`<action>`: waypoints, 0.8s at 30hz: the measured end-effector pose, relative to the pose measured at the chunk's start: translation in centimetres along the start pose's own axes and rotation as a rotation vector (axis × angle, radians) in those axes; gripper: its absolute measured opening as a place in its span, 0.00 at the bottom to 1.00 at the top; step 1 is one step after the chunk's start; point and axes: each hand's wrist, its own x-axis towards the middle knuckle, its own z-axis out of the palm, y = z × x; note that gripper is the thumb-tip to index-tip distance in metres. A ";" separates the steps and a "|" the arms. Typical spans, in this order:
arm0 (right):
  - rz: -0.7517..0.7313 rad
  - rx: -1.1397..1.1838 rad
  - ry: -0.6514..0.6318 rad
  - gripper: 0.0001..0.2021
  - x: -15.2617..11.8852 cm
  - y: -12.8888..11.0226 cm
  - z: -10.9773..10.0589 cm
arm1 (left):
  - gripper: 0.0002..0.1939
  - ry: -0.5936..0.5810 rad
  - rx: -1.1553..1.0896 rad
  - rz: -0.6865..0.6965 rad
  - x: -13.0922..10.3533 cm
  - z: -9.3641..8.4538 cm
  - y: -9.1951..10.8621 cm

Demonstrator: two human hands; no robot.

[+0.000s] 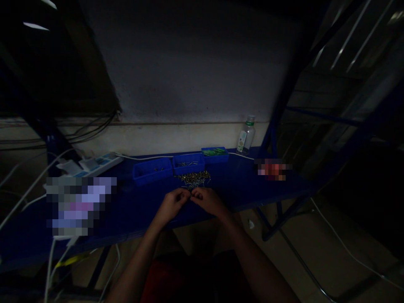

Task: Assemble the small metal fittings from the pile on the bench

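Note:
My left hand [172, 205] and my right hand [206, 200] meet fingertip to fingertip over the blue table [132, 210], just in front of a heap of small metal parts [193, 178]. The fingers of both hands are pinched together on something tiny; it is too dark and small to tell what. Behind the heap stand three blue trays: a left one [152, 172], a middle one [188, 163] with a few metal parts, and a right one [215, 154] with green contents.
A plastic bottle [245, 135] with a green cap stands at the back right by the wall. A white power strip [94, 165] with cables lies at the back left. Blue shelf posts [284, 92] rise on the right. The scene is very dark.

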 end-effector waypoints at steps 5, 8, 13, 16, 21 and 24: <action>-0.025 0.018 -0.039 0.07 -0.1 -0.2 -0.4 | 0.15 0.007 -0.019 0.000 -0.1 0.0 0.1; -0.018 0.038 -0.044 0.08 0.0 -0.1 -0.3 | 0.15 0.006 -0.015 0.011 -0.1 -0.1 0.1; -0.026 0.038 -0.038 0.08 0.1 0.2 0.0 | 0.14 -0.016 0.005 0.040 -0.1 -0.2 0.5; -0.025 0.025 -0.036 0.06 0.1 0.3 0.1 | 0.14 -0.043 0.010 0.085 -0.2 -0.3 0.7; -0.009 0.061 0.006 0.07 0.1 0.7 0.3 | 0.14 0.026 0.030 0.085 -0.1 -0.1 0.1; 0.018 0.103 0.083 0.08 0.2 0.8 0.5 | 0.13 0.055 0.063 0.061 0.0 0.1 -0.4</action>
